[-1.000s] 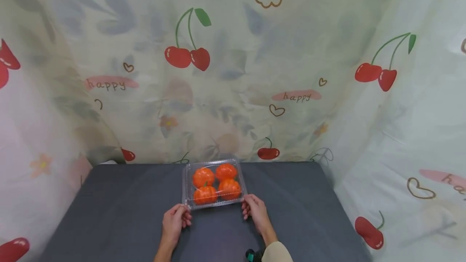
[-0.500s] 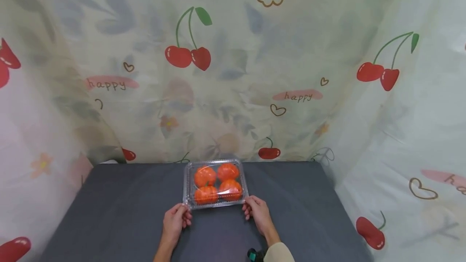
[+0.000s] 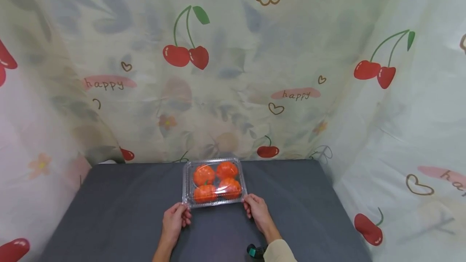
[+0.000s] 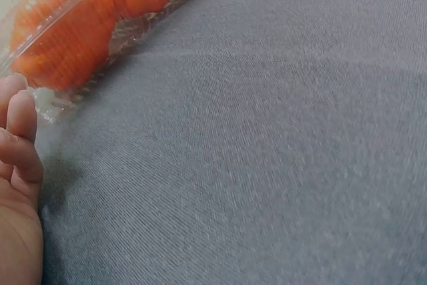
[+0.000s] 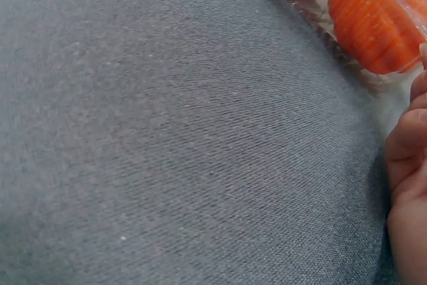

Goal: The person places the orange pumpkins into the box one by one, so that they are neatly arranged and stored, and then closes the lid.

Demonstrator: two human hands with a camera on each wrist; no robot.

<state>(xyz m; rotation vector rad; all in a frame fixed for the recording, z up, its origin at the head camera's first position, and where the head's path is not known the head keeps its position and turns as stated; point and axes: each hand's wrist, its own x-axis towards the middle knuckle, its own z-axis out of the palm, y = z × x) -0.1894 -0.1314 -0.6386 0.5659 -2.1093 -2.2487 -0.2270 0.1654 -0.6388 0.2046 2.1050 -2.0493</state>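
A clear plastic clamshell box (image 3: 186, 185) lies near the table's far edge, its lid down. Inside are several orange, ribbed, pumpkin-like pieces (image 3: 204, 175), one with a bit of green showing. My left hand (image 3: 172, 222) pinches the box's near left corner between thumb and fingers, the other fingers curled below. At the near right corner my right hand (image 3: 258, 213) pinches the rim in the same way. In the left wrist view, the left hand (image 4: 19, 158) shows at the edge beside the box; the right wrist view has the right hand (image 5: 408, 158) partly cut off.
A dark grey cloth (image 3: 127, 209) covers the table. Patterned curtains (image 3: 225, 72) with cherries and lettering hang behind it and at both sides. A black wrist device with a green patch (image 3: 252, 250) sits by the right sleeve (image 3: 279, 252).
Both hands stay at the near corners of the box. Only the head view shifts slightly; the glare on the lid changes a little.
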